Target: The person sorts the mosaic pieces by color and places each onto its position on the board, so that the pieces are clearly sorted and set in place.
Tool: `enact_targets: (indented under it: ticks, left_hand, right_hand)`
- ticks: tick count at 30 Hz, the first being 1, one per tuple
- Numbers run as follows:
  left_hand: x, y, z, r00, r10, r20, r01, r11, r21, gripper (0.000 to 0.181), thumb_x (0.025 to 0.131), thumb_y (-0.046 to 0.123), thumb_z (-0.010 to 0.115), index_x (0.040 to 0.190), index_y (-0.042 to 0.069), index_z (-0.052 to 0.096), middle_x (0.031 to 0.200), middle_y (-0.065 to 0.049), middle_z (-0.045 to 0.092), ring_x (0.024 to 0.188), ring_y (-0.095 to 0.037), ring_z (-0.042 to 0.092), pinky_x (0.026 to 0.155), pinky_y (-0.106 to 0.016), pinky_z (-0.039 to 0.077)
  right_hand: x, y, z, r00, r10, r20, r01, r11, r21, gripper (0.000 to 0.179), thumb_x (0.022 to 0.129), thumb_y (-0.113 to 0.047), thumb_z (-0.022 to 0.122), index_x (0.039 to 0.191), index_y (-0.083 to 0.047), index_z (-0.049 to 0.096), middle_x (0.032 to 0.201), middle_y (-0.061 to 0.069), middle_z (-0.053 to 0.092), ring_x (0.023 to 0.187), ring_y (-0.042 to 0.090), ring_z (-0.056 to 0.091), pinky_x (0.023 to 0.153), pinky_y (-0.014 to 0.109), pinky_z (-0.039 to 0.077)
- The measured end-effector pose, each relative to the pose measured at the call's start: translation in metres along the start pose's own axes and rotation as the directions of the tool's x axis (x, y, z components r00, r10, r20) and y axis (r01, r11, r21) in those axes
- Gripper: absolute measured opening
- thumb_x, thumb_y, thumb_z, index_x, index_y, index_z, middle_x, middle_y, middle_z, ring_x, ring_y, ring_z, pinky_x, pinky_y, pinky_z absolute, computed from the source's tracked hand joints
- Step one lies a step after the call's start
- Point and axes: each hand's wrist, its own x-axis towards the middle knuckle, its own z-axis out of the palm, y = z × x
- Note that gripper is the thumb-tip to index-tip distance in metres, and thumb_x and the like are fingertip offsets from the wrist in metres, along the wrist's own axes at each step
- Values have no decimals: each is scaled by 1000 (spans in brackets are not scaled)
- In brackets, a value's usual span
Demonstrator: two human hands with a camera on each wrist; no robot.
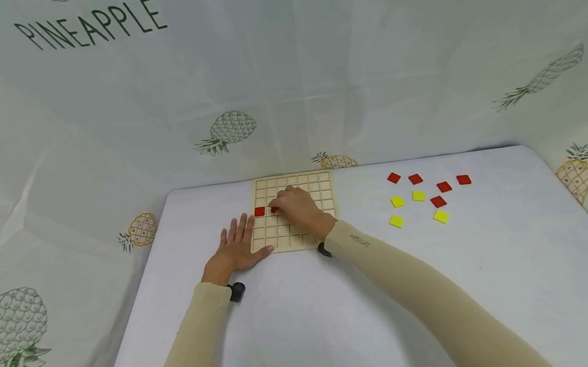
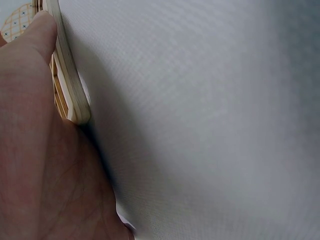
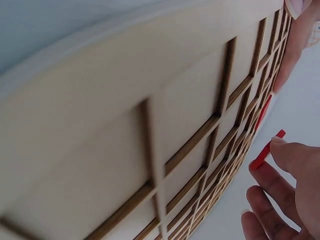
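Observation:
A wooden grid board (image 1: 279, 241) lies at the table's far edge. My left hand (image 1: 236, 253) rests with spread, straight fingers along its left side, the thumb at the near left corner. In the left wrist view that thumb (image 2: 42, 35) touches the board's edge. One red square tile (image 1: 259, 211) lies in a cell of the left column. Over the board, my right hand (image 1: 299, 209) pinches a second red tile (image 3: 267, 150) between thumb and index finger. The right wrist view shows this tile tilted and held just off the grid; its other fingers are curled loosely.
To the right of the board several loose red tiles (image 1: 444, 187) and yellow tiles (image 1: 418, 196) lie scattered on the white table (image 1: 310, 327). A pale pineapple-print cloth (image 1: 271, 77) hangs behind the far edge and at the sides.

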Motion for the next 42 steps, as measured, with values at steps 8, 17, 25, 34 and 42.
enact_targets:
  ticks: [8,17,25,34,42]
  left_hand:
    - [-2,6,-3,1000,12,-1,-12,1000,-6,108,102,70,46,169,7,-11,177,-17,-16,162,-41,-16,128,-62,-6]
    - [1,9,0,1000,15,9,-15,1000,-4,108,103,69,47,169,7,-11,176,-17,-16,162,-41,-16,128,-63,-7]
    - [0,11,0,1000,5,21,-4,1000,-9,107,103,70,45,168,9,-15,176,-15,-20,162,-39,-19,128,-61,-9]
    - [0,8,1,1000,-1,16,1,1000,-6,107,103,70,45,169,8,-13,176,-16,-17,162,-40,-17,128,-62,-8]
    - [-1,1,0,1000,-11,8,11,1000,13,108,103,70,45,168,7,-13,176,-17,-17,162,-40,-16,128,-63,-7]
  right_hand:
    - [9,-4,0,999,26,26,-26,999,-21,21,104,-18,70,122,-15,79,119,2,77,110,23,67,104,37,53]
    - [13,-2,6,998,47,43,-45,998,-40,20,103,-18,71,120,-13,80,115,3,78,107,22,68,99,36,56]
    - [18,0,11,996,57,66,-51,995,-87,24,101,-20,74,124,-17,79,118,0,77,110,19,67,102,35,55]
    - [19,-4,9,994,50,94,-39,993,-114,18,102,-18,73,118,-17,83,119,-1,77,112,21,68,102,37,55]
    - [13,-7,12,992,1,130,28,975,-219,19,106,-17,68,117,-19,82,119,-3,78,108,20,70,96,34,58]
